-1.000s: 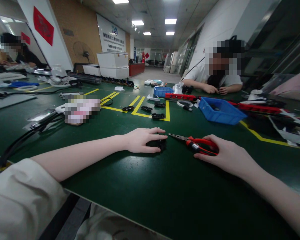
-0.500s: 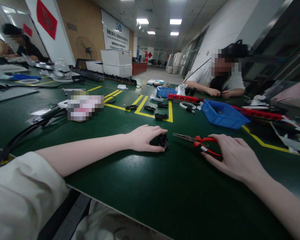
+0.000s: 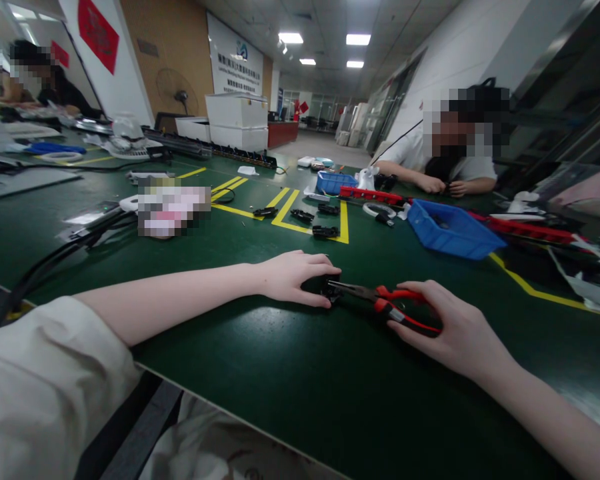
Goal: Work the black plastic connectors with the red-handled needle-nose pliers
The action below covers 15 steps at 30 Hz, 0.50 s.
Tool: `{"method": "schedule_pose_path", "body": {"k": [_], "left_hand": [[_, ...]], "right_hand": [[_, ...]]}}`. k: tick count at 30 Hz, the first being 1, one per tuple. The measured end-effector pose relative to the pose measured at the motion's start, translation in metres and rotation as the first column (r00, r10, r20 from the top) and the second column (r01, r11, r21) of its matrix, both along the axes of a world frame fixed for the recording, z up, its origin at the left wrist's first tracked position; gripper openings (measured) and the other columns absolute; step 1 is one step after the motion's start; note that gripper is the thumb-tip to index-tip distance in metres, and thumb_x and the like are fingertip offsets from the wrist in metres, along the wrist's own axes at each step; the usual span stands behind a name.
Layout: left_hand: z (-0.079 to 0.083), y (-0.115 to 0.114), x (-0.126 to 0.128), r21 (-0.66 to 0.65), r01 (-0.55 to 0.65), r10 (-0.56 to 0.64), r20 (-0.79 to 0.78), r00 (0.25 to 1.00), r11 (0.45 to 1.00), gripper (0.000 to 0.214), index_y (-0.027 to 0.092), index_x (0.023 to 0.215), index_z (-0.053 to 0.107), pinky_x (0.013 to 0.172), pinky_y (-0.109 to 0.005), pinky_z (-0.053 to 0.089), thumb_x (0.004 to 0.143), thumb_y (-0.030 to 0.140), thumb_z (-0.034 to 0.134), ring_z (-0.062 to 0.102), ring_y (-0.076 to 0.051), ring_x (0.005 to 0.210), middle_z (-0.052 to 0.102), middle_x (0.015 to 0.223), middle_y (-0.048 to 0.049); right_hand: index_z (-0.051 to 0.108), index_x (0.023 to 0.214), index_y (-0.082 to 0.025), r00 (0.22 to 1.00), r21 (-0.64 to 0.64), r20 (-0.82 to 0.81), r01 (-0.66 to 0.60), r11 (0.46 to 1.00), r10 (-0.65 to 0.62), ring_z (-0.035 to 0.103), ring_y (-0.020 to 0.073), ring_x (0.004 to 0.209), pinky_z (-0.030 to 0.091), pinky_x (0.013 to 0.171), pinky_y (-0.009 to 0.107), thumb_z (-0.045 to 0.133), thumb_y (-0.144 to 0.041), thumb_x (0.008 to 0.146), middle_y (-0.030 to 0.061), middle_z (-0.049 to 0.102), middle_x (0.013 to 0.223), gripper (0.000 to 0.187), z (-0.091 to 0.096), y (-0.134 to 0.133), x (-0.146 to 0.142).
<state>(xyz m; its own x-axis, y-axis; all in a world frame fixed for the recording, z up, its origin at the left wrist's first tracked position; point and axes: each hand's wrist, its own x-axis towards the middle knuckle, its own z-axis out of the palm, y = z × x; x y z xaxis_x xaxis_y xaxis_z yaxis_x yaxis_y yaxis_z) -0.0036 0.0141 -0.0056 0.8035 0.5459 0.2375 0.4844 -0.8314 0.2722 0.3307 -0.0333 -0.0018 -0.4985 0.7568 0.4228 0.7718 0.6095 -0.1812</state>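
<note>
My left hand point(image 3: 295, 277) is closed on a small black part point(image 3: 333, 295), pinched between thumb and fingers just above or on the green table point(image 3: 260, 347); the fingers hide much of it. My right hand point(image 3: 450, 323) grips red-handled needle-nose pliers point(image 3: 383, 300), palm and fingers around the handles. The long grey jaws point left and their tips reach the black part, overlapping it in view; whether they clamp it I cannot tell. Beyond my left hand, several similar black parts point(image 3: 326, 231) lie on the table by yellow tape lines.
A blue bin point(image 3: 453, 230) stands at right, a smaller blue bin point(image 3: 336, 183) farther back. Red strips point(image 3: 375, 195) and a white coiled cable point(image 3: 379, 211) lie between. Black cables point(image 3: 63, 257) run at left. A co-worker point(image 3: 460, 140) sits across the table at right.
The pliers have moved left with my right hand, so their tips now meet the black part. My left hand keeps its hold, nearly still. The view has shifted slightly.
</note>
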Motion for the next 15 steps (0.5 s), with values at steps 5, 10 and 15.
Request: {"method": "schedule_pose_path", "body": {"k": [5, 10, 15], "left_hand": [[-0.0006, 0.0002, -0.0006, 0.006, 0.018, -0.018, 0.008, 1.0, 1.0, 0.07, 0.016, 0.152, 0.053, 0.102, -0.038, 0.049, 0.097, 0.059, 0.065, 0.066, -0.03, 0.126, 0.06, 0.149, -0.015], [-0.0018, 0.0007, -0.0008, 0.008, 0.036, -0.036, 0.018, 0.999, 0.999, 0.07, 0.017, 0.151, 0.054, 0.102, -0.04, 0.05, 0.097, 0.059, 0.066, 0.067, -0.03, 0.124, 0.061, 0.148, -0.0154], [-0.0025, 0.0011, -0.001, 0.009, 0.041, -0.041, 0.032, 0.999, 0.999, 0.068, 0.017, 0.15, 0.055, 0.102, -0.04, 0.05, 0.097, 0.059, 0.067, 0.067, -0.03, 0.124, 0.061, 0.148, -0.015]], "right_hand": [[0.064, 0.119, -0.024, 1.0, 0.005, -0.008, -0.011, 1.0, 0.011, 0.075, 0.0298, 0.089, 0.063, 0.071, 0.042, 0.065, -0.067, 0.088, 0.0111, 0.075, 0.108, 0.054, -0.0003, -0.0005, -0.0013], [0.064, 0.119, -0.023, 1.0, 0.017, -0.002, -0.03, 0.999, 0.03, 0.075, 0.0277, 0.087, 0.063, 0.071, 0.04, 0.064, -0.067, 0.09, 0.0106, 0.075, 0.106, 0.053, -0.0007, -0.0022, -0.0049], [0.064, 0.12, -0.023, 0.999, 0.029, 0.003, -0.054, 0.998, 0.054, 0.075, 0.0268, 0.084, 0.062, 0.067, 0.038, 0.065, -0.066, 0.09, 0.01, 0.074, 0.104, 0.052, -0.0011, -0.003, -0.0059]]}}
